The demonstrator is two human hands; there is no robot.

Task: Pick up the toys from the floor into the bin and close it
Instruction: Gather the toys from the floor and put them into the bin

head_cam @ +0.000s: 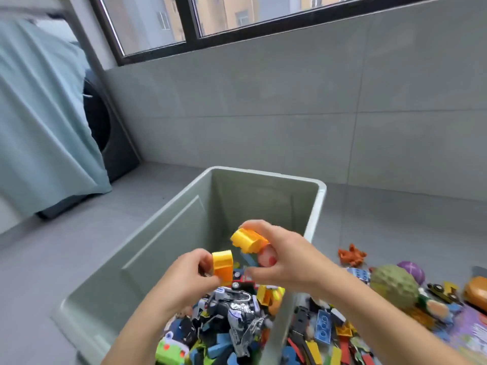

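Gripping two loads over the bin [315, 206]: our left hand [184, 277] is pinching a yellow block [222, 267], our right hand [287, 262] is closing on a yellow ridged piece [247, 239] with a pink ball [267, 256] tucked under the fingers. Both are hanging above the open mouth, not yet dropping.

Bin is sitting on the floor, already holding a layer: toy robot [237, 317], red car [243, 280], foam bits. We're judging it roughly half done.

Still lying on the floor to the right, just beside the bin wall: blue brick [323, 326], green spiky fruit [395, 285], purple ball [412, 271], orange critter [351, 255], plus a mixed heap near the lower edge.

No lid showing, so we're not seeing what closes it. Remaining: release these, clear the right pile, close.
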